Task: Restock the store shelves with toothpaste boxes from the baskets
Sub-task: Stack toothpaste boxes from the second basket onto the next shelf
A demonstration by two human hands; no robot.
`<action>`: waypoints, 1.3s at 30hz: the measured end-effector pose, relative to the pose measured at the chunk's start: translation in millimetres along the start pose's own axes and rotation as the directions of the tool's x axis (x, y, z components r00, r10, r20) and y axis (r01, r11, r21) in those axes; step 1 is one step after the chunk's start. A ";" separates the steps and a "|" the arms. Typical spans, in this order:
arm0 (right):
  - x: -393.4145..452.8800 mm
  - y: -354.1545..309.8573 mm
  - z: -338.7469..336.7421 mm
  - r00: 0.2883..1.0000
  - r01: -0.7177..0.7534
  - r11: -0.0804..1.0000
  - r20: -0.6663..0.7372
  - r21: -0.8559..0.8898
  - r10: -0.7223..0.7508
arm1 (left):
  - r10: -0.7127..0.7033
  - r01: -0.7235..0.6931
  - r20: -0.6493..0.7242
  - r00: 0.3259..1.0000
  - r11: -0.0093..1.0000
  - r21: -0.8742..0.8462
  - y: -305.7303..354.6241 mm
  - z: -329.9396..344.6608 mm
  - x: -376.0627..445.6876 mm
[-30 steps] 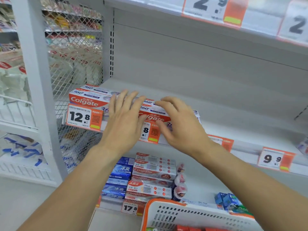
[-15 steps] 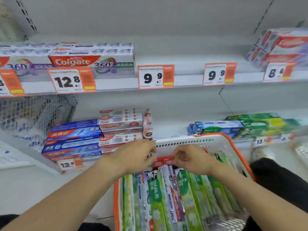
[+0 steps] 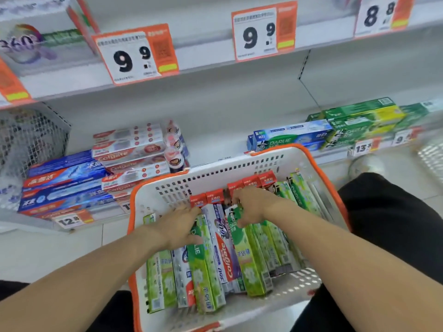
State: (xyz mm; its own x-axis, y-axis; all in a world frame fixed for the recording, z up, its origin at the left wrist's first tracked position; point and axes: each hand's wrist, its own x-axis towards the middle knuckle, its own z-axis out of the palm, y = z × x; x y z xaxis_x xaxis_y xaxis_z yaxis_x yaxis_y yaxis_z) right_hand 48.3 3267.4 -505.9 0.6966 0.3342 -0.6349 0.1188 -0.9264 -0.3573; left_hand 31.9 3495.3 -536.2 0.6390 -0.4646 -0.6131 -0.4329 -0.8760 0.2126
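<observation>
Orange price tags (image 3: 136, 56) marked 9.9, wire mesh panel (image 3: 31, 137), pale tiled floor (image 3: 60, 250)

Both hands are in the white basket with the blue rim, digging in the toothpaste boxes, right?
Almost. The head view shows the basket's rim is orange, not blue. The rest holds: the left hand and the right hand are both down inside the white basket, among the toothpaste boxes.

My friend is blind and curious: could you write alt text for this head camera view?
Two bare hands, left and right, reach into a white basket with an orange rim packed with green Darlie and Colgate 360 toothpaste boxes. Behind it stand store shelves with 9.9 price tags and stacked toothpaste.
</observation>
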 end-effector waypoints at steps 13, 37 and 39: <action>-4.6 0.0 26.9 0.995 -0.015 0.998 -0.093 0.063 0.021 | 0.039 -0.069 -0.092 0.995 0.934 -0.351 12.1 -21.5 -6.0; -88.7 -24.9 -60.1 0.805 0.278 0.533 -0.497 0.799 0.325 | -0.109 -0.083 -0.337 0.935 0.857 -0.508 65.5 -103.5 -63.8; -84.0 -33.9 -57.9 0.755 0.280 0.555 -0.537 0.783 0.377 | -0.132 -0.032 -0.387 0.912 0.921 -0.388 74.2 -100.9 -61.7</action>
State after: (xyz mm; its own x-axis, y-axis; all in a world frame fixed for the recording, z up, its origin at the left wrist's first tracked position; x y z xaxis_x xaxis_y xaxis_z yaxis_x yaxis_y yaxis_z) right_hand 26.7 3260.7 -400.8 0.9503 -0.1905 -0.2460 -0.2934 -0.2849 -0.9126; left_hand 24.5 3445.9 -405.9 0.8864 -0.3586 -0.2927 -0.1723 -0.8425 0.5104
